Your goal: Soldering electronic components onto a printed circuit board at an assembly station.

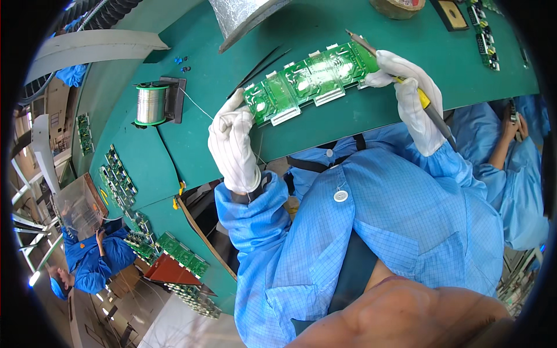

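Observation:
A long green circuit board panel is held slightly tilted over the green bench mat, its solder side facing up. My gloved left hand is closed on the panel's left end. Thin solder wire runs to that hand from a spool on a dark stand. In my gloved right hand is a soldering iron with a yellow grip; its tip points up and away, past the panel's far right corner. The right thumb and fingertips also touch or nearly touch the panel's right end.
Dark slender tools, apparently tweezers, lie behind the panel. A silver duct hangs above the bench's far side. Small boards lie far right, more boards at left. Co-workers in blue sit at right and far left.

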`<move>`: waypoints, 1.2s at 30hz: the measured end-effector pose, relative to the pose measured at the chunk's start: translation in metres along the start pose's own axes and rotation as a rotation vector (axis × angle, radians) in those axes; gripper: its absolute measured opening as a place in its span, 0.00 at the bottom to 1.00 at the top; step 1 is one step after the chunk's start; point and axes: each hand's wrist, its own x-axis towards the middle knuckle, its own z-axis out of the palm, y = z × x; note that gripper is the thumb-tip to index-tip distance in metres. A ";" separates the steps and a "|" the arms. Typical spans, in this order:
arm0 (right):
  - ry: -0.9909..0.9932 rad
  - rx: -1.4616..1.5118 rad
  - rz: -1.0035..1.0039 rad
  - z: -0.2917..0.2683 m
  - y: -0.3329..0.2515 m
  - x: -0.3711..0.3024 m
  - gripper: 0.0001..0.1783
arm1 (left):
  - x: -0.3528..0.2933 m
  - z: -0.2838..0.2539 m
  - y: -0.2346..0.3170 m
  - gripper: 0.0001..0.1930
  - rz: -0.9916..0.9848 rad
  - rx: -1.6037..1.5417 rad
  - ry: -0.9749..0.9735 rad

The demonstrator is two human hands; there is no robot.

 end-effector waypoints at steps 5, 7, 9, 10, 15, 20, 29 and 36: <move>0.190 -0.314 -0.095 -0.022 -0.002 0.023 0.45 | -0.003 0.004 -0.017 0.17 0.173 0.054 0.070; 0.272 -0.390 -0.134 -0.034 0.010 0.033 0.45 | -0.005 0.008 -0.013 0.16 0.146 0.099 0.100; 0.212 -0.478 0.066 -0.041 0.015 0.039 0.43 | -0.007 0.012 -0.009 0.14 0.107 0.137 0.138; 0.210 -0.477 0.067 -0.041 0.014 0.040 0.43 | -0.006 0.012 -0.011 0.14 0.105 0.138 0.139; 0.151 -0.250 0.057 0.000 -0.029 0.027 0.32 | -0.006 0.012 -0.016 0.14 0.157 0.161 0.159; -0.184 -0.018 0.060 0.021 -0.018 0.025 0.29 | -0.005 0.013 -0.020 0.16 0.207 0.134 0.145; -0.211 -0.133 -0.026 0.035 -0.009 0.046 0.25 | -0.009 0.015 -0.011 0.18 0.047 0.048 0.128; -0.286 -0.233 -0.026 0.032 -0.023 0.039 0.21 | -0.006 0.011 -0.031 0.18 0.156 0.043 0.123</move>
